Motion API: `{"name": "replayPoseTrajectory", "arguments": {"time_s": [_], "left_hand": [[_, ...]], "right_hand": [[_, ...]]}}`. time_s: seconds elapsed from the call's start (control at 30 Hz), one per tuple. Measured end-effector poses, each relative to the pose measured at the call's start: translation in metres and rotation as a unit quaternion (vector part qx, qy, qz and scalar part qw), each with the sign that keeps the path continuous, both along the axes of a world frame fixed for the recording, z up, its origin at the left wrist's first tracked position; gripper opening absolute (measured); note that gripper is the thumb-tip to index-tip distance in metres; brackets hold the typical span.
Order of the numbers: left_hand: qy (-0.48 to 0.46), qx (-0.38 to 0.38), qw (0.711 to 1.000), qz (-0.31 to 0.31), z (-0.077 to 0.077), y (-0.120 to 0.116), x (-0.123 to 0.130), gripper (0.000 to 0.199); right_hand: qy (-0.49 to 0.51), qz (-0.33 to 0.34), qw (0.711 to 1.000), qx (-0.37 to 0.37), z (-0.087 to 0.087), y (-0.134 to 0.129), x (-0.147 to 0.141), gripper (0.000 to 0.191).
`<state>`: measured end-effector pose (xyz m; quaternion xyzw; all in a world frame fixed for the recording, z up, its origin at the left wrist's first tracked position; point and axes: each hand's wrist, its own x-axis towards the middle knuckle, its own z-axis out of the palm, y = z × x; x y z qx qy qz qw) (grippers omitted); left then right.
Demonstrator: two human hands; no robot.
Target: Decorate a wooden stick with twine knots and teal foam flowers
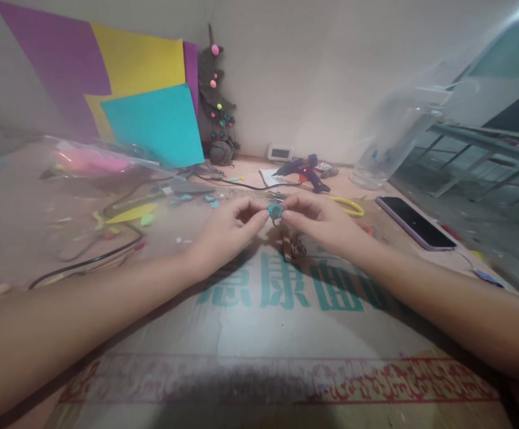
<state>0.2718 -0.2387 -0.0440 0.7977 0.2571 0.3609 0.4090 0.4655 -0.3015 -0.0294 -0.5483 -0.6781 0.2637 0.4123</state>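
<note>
Sitting between left hand [227,231] and right hand [320,219], a small teal piece [276,211] is pinched by both — neither nearer. No long axis is discernible.

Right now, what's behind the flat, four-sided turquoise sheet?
A flat yellow sheet and flat purple sheeting show behind the turquoise sheet; anything its surface covers can't be seen.

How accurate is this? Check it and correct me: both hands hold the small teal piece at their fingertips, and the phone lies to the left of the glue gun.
Not quite: the phone lies to the right of the glue gun, as the head view shows. The rest stands: the left hand and right hand hold the small teal piece at their fingertips.
</note>
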Motion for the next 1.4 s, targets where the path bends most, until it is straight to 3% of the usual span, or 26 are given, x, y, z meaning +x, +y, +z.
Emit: {"name": "replayPoseTrajectory", "arguments": {"time_s": [0.13,0.27,0.47,0.7,0.87,1.0,1.07,1.23,1.4], "left_hand": [[0.026,-0.023,0.999,-0.035,-0.003,0.001,0.001,0.016],[0.007,-0.067,0.997,-0.037,-0.007,0.004,0.001,0.019],[0.048,-0.034,0.996,-0.067,-0.005,0.005,-0.001,0.034],[0.074,-0.07,0.991,-0.09,-0.008,0.002,0.002,0.026],[0.067,-0.055,0.994,-0.073,-0.007,0.005,0.002,0.026],[0.049,-0.054,0.996,-0.048,-0.005,0.008,0.002,0.03],[0.049,-0.061,0.996,-0.039,-0.005,0.009,0.002,0.032],[0.064,-0.05,0.995,-0.049,-0.009,0.009,0.002,0.033],[0.094,-0.042,0.992,-0.071,-0.009,0.006,0.002,0.031]], "right_hand": [[0.046,0.006,0.998,-0.041,0.002,-0.002,0.0,0.013],[-0.041,-0.005,0.998,-0.054,0.011,-0.007,0.0,0.008],[-0.176,0.001,0.984,-0.033,0.015,-0.007,0.002,0.011],[-0.15,0.011,0.983,-0.102,0.018,-0.008,-0.002,0.009],[-0.172,-0.011,0.985,0.034,0.026,-0.01,0.004,0.024],[-0.268,-0.011,0.963,0.019,0.027,-0.014,0.011,0.035],[-0.303,-0.011,0.953,-0.002,0.023,-0.015,0.012,0.032],[-0.238,-0.034,0.97,-0.025,0.01,-0.014,0.009,0.018],[-0.211,-0.063,0.973,0.063,0.01,-0.01,0.011,0.02]]}}
